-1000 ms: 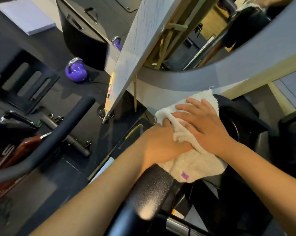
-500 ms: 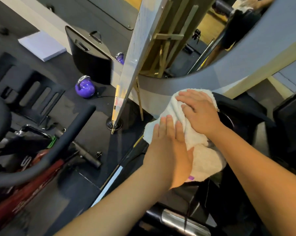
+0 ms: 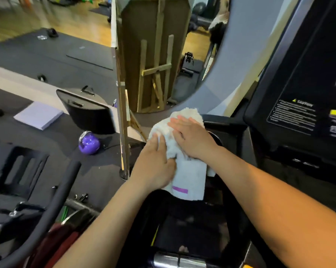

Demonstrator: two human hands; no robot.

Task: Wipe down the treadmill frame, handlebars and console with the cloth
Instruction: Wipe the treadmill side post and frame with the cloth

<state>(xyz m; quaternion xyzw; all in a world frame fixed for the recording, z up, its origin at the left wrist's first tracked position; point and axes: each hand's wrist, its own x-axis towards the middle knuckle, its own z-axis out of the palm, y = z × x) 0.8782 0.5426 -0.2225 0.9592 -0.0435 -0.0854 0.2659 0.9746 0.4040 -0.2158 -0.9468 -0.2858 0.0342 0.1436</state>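
In mid-frame the cloth (image 3: 189, 175) lay bunched on the treadmill frame (image 3: 232, 122) below the console (image 3: 298, 89), with the left hand (image 3: 153, 163) and right hand (image 3: 192, 140) pressing it flat-fingered rather than gripping it, so a hard push could probably slide it off the edge.

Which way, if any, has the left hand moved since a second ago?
Yes. The left hand has swung round: its fingers, then aimed across toward the cup holder, now point forward along the cloth's left edge.
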